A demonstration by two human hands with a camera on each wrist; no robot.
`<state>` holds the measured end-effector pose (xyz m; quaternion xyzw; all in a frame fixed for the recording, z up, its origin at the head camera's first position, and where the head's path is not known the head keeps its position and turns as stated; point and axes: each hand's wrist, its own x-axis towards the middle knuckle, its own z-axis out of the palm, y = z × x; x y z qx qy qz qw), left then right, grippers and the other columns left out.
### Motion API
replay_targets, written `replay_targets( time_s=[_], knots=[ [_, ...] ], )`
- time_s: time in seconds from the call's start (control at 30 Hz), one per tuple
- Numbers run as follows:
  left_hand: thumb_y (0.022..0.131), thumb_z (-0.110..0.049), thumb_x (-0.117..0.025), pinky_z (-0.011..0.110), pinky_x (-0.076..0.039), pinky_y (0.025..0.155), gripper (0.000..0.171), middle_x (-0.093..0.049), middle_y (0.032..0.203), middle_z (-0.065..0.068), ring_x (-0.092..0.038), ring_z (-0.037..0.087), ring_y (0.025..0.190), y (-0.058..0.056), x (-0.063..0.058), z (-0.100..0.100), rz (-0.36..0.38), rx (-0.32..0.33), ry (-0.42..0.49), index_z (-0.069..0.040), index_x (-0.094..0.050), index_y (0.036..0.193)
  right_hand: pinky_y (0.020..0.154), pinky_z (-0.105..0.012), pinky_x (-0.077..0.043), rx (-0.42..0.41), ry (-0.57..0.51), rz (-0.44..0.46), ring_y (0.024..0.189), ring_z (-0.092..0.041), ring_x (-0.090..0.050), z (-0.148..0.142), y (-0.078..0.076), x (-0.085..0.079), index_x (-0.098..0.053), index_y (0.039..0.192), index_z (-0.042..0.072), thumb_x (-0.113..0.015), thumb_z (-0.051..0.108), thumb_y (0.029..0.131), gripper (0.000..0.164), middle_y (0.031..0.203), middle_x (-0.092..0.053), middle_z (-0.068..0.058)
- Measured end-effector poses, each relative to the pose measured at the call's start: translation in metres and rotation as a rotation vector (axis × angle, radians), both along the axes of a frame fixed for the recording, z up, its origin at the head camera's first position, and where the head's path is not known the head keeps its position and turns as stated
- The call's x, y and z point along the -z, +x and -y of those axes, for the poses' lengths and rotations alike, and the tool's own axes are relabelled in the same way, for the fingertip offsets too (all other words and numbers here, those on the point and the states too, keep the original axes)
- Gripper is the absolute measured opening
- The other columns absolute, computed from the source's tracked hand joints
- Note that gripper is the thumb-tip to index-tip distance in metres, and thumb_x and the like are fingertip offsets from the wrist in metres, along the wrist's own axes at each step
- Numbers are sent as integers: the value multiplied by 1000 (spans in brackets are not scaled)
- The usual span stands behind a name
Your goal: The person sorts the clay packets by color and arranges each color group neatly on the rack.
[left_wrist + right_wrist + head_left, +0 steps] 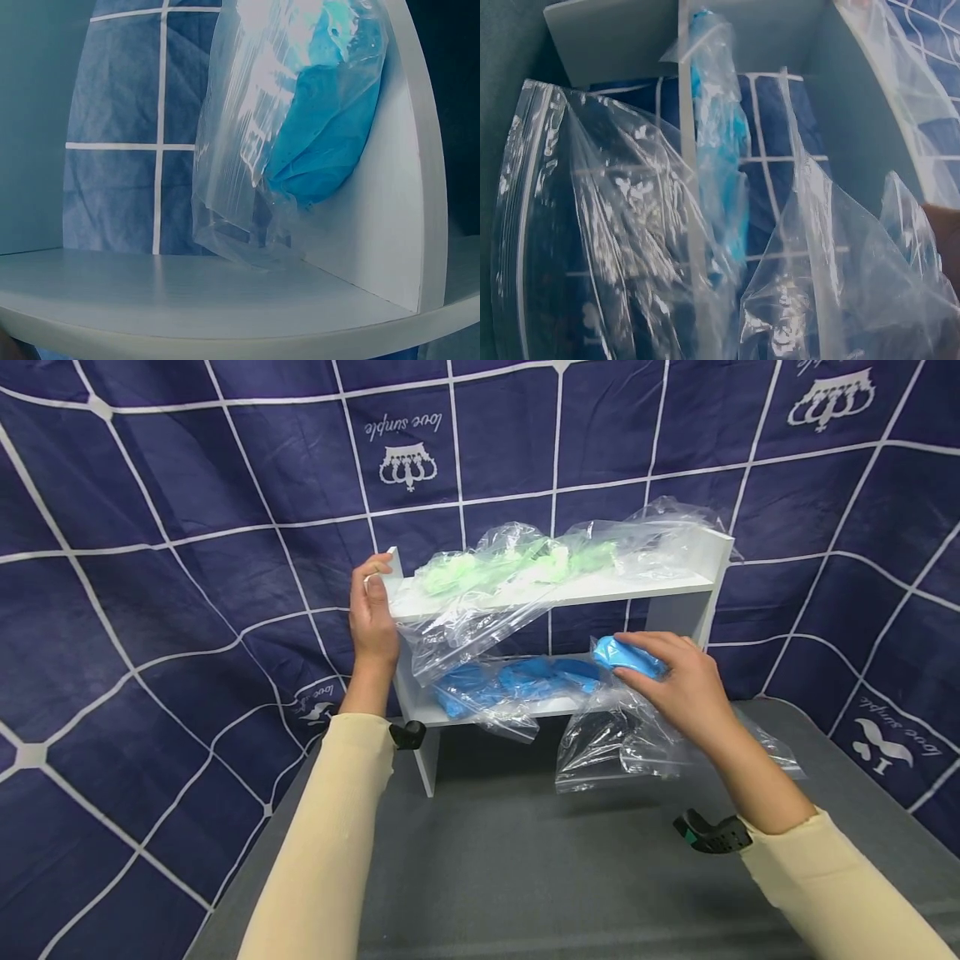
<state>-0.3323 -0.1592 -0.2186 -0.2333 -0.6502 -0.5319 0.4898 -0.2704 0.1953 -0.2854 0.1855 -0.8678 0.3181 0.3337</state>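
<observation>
My left hand (372,614) grips the upper left side panel of a small white two-tier shelf (645,588). In front of its right half, my right hand (686,685) pinches a smooth blue lump (626,658) between thumb and fingers. The lump sits in a clear zip bag (600,739) whose loose part hangs below the lower board. More bagged blue lumps (525,673) lie on that lower board; one blue lump (322,139) shows against the side panel in the left wrist view. The right wrist view shows loose clear plastic (637,217) near the hand.
Pale green bagged lumps (457,572) lie along the top board, and an open bag edge (465,643) droops over its front. The shelf stands on a dark grey table (525,860). Behind hangs a navy cloth (510,452) with white grid lines.
</observation>
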Motion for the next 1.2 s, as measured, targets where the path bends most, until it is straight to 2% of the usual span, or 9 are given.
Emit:
replay_targets(
  time_s=[0.2,0.37,0.47,0.6,0.77,1.0,1.2],
  knots=[
    [101,0,-31,24,-32,114,26,-56,130,31,-48,39,134,2,-1,2,-4,-4,-4,19,-48,106,95,-60,-42,39,-51,119,120,-46,-53,14,-21,-3,-64,133,10,-77,22,88,48,135,-61,-23],
    [101,0,-30,24,-32,114,26,-57,131,30,-48,38,134,3,-2,3,1,-16,-8,19,-48,106,94,-59,-42,95,-57,189,114,-47,-56,21,-42,-1,-63,132,7,-75,28,90,49,129,-63,-27],
    [101,-1,-30,24,-32,114,26,-57,131,29,-48,37,135,4,-2,3,7,-20,-8,18,-48,107,96,-57,-44,110,-76,216,115,-46,-59,23,-54,2,-65,132,11,-74,30,90,47,128,-65,-24],
    [102,-2,-31,24,-32,114,27,-57,131,29,-49,36,135,3,-1,3,7,-13,1,18,-48,107,104,-56,-43,114,-122,273,126,-45,-55,24,-66,7,-64,134,19,-72,32,90,47,136,-63,-18],
    [102,-2,-31,25,-32,115,27,-56,132,30,-48,37,135,1,1,1,4,2,-5,18,-48,107,106,-57,-41,131,-146,345,130,-47,-51,20,-76,19,-62,136,18,-70,35,91,49,139,-60,-19],
    [101,-1,-30,24,-32,114,27,-57,131,30,-48,39,135,2,1,-1,1,0,-7,18,-49,107,109,-59,-39,158,-170,394,132,-50,-48,14,-85,36,-62,135,17,-70,38,91,49,141,-59,-20],
    [101,-1,-30,24,-32,114,27,-56,132,31,-47,40,135,4,0,-2,3,0,-9,19,-48,107,109,-61,-39,155,-124,429,133,-50,-46,11,-89,42,-61,135,15,-69,38,92,49,142,-57,-21]
  ],
)
